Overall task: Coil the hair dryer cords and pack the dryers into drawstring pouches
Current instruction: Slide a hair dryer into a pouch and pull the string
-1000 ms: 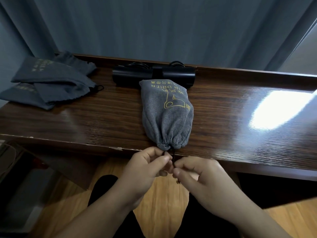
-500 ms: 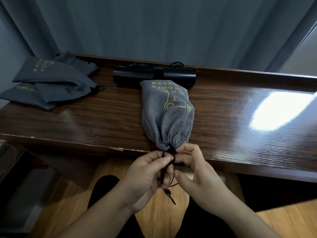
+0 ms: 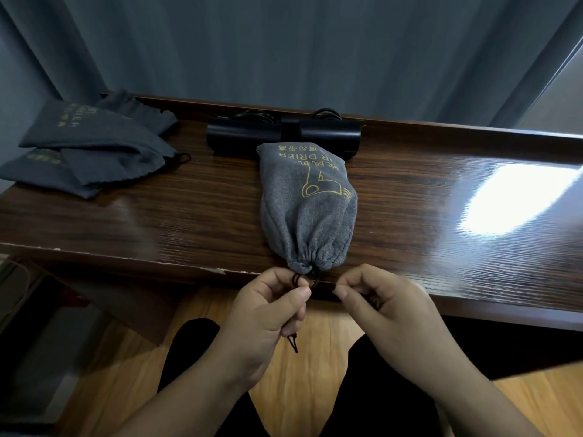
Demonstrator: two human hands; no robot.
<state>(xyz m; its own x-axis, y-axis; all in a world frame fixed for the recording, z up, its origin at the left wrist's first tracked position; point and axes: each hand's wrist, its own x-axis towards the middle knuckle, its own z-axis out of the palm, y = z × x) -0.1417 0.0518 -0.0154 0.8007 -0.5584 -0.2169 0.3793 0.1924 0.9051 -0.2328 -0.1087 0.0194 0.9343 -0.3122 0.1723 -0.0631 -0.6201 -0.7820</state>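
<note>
A filled grey drawstring pouch (image 3: pixel 307 209) with a yellow dryer print lies on the dark wooden table (image 3: pixel 157 216), its gathered mouth at the near edge. The black drawstring (image 3: pixel 304 277) loops out of the mouth. My left hand (image 3: pixel 268 313) pinches one strand, whose knotted end dangles below the palm. My right hand (image 3: pixel 381 305) pinches the other strand just right of the mouth. Behind the pouch lie black hair dryers (image 3: pixel 284 137) end to end, with coiled cords at their back.
Several empty dark grey pouches (image 3: pixel 91 149) are piled at the table's back left. A grey curtain (image 3: pixel 284 48) hangs behind the table. Glare brightens the right part of the tabletop. Wooden floor and my dark-clad legs show below the edge.
My hands, close together at the pouch mouth before, have drawn apart sideways, each with a strand of the drawstring. The pouch stays where it was.
</note>
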